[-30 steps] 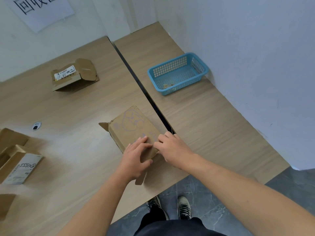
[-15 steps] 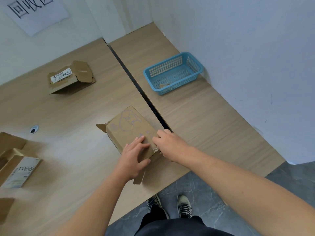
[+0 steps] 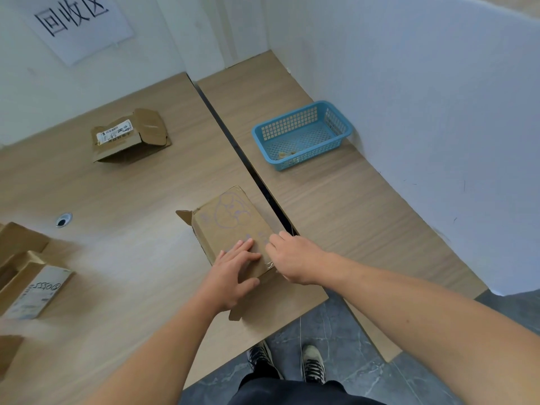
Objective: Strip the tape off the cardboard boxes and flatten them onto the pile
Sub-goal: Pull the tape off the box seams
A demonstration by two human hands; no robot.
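Tape (image 3: 270,263) has begun to come away. A second ago the right hand (image 3: 295,258) was only picking at the near right corner of the printed box (image 3: 230,226); now its grip is clamped on a clear, glossy, crinkled strip drawn up off that corner. The left hand (image 3: 233,273) has kept its place, fingers straight and apart, pressing flat on the box top to hold it down. I judge that the peel is started but not finished, and flattening cannot follow until the strip is off. The box lies on the wood-grain desk (image 3: 131,258), at its near edge in front of the person. It is matte brown corrugated card, a shallow rectangle with a faint purple line drawing on its top face and small flaps splayed out at both ends. Beyond the box to the right sits a blue plastic lattice basket (image 3: 301,135) with a few pale scraps in it, probably peeled tape. Beyond the box to the left lies a half-collapsed labelled carton (image 3: 128,135), and well left of the box stand more open cartons (image 3: 29,285).
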